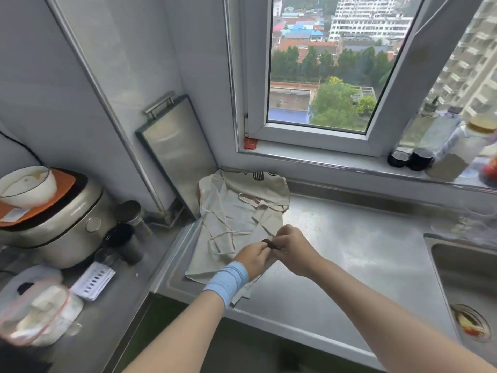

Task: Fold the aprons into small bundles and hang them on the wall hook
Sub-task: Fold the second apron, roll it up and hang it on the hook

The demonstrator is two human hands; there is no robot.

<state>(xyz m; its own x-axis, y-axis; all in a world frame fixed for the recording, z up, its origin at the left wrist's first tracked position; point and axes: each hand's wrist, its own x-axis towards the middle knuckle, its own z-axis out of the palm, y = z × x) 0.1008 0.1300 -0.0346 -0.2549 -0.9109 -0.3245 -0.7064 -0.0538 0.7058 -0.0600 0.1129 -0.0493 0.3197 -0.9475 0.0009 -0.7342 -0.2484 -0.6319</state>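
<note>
Beige apron (236, 211) spread flat on steel worktop (349, 238), in corner below window (322, 76). Left hand (252, 258), right hand (293, 249) meet above apron's near right edge. Fingers (281, 237) of both clamped on small dark band (269, 243), just above cloth.

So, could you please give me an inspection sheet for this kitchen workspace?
Surface: steel counter, sink at right.
Job's things: beige apron lying rumpled on the counter, not bundled; no hook seen.
Clutter: rice cooker bearing a bowl, jars beside it, bottles on the sill.
Hands: left hand and right hand pinch a small dark item above the apron.
Cables: black cable behind the rice cooker.
Surroundings: open window, steel tray leaning in the corner.
</note>
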